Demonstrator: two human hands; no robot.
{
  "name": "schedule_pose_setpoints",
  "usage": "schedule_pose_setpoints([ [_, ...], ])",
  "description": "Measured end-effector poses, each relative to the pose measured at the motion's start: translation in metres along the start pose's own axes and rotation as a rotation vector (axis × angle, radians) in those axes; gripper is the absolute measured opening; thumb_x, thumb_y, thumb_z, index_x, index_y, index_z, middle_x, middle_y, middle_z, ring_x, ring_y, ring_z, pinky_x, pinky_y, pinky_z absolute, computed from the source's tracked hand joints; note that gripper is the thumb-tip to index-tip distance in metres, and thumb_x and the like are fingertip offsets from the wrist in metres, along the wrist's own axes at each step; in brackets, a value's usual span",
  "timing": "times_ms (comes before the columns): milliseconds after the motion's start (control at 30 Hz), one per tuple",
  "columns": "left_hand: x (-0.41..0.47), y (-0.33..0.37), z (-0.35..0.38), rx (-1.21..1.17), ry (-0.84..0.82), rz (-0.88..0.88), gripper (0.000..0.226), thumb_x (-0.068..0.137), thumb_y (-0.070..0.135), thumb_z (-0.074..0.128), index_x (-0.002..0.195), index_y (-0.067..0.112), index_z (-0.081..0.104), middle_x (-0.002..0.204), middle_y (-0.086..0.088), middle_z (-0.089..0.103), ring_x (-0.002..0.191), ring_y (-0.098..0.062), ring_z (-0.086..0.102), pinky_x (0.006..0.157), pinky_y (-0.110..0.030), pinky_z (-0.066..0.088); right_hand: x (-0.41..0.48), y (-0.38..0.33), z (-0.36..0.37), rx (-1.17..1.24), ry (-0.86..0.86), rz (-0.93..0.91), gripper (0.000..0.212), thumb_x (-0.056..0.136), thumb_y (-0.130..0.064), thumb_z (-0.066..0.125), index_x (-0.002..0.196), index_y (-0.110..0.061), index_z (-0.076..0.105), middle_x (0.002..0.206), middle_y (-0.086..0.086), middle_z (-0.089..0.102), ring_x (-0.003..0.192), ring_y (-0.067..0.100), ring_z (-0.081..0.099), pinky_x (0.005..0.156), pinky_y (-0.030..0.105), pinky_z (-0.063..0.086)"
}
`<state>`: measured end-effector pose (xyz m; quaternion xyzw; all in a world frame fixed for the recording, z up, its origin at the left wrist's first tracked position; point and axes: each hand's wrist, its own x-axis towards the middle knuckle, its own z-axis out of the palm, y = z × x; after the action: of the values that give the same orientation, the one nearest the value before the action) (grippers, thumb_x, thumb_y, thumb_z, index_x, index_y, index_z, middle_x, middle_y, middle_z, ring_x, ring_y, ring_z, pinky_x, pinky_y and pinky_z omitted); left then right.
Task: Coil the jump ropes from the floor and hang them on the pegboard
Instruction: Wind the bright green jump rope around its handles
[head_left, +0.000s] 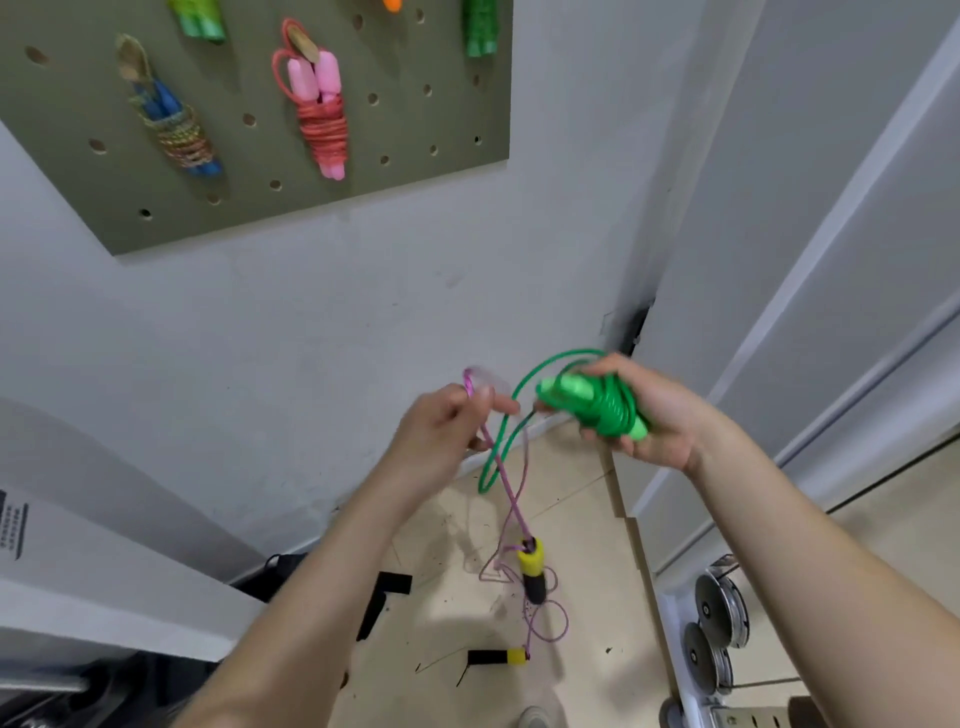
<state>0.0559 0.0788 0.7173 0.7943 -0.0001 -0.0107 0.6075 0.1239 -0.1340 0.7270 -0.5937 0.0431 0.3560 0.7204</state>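
Against a grey wall (311, 312) we hold both hands up in front of us. Our right hand (649, 415) curls its fingers tight round the green jump rope (597, 408), which is coiled over its own handles, with one loose loop hanging down. Our left hand (441, 431) pinches the thin pink rope (511, 499). One yellow-and-black handle (497, 657) of this rope lies on the tiled floor (582, 519). Up to the left, the pegboard (415, 197) carries coiled ropes.
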Motion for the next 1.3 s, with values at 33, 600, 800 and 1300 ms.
schedule_pose_setpoints([
  [33, 0.003, 0.012, -0.006, -0.154, -0.005, -0.039, 0.040, 0.100, 0.032, 0.041, 0.092, 0.011, 0.073, 0.067, 0.008, 0.059, 0.059, -0.010, 0.057, 0.073, -0.031, 0.054, 0.000, 0.012, -0.004, -0.101, 0.038, 0.042, 0.036, 0.071, -0.030, 0.067, 0.102, -0.012, 0.065, 0.089, 0.019, 0.069, 0.044, 0.020, 0.063, 0.028, 0.014, 0.035],
  [600, 0.041, 0.071, -0.046, -1.294, 0.374, 0.047, 0.036, 0.103, 0.029, 0.036, 0.085, 0.005, 0.057, 0.061, -0.001, 0.063, 0.051, -0.007, 0.059, 0.059, -0.021, 0.055, 0.017, 0.140, -0.045, -1.166, 0.589, 0.260, 0.024, 0.085, -0.031, 0.057, 0.068, -0.015, 0.057, 0.069, 0.007, 0.062, 0.057, 0.026, 0.062, 0.047, 0.025, 0.044],
  [800, 0.038, 0.083, -0.008, -1.320, 0.089, -0.102, 0.034, 0.102, 0.029, 0.036, 0.080, 0.009, 0.053, 0.058, 0.000, 0.060, 0.043, -0.005, 0.055, 0.051, -0.019, 0.054, 0.015, 0.100, 0.007, -0.574, 0.237, -0.020, 0.062, 0.080, -0.015, 0.068, 0.132, -0.040, 0.044, 0.070, 0.004, 0.065, 0.046, 0.016, 0.057, 0.038, 0.028, 0.048],
  [1300, 0.040, 0.085, -0.073, -1.236, 0.422, 0.192, 0.036, 0.103, 0.028, 0.035, 0.083, 0.006, 0.055, 0.066, -0.008, 0.064, 0.056, -0.015, 0.063, 0.065, -0.030, 0.058, 0.007, 0.101, 0.002, -1.564, -0.014, 0.350, 0.027, 0.076, -0.031, 0.064, 0.083, -0.004, 0.061, 0.082, 0.013, 0.065, 0.065, 0.027, 0.060, 0.054, 0.029, 0.050],
])
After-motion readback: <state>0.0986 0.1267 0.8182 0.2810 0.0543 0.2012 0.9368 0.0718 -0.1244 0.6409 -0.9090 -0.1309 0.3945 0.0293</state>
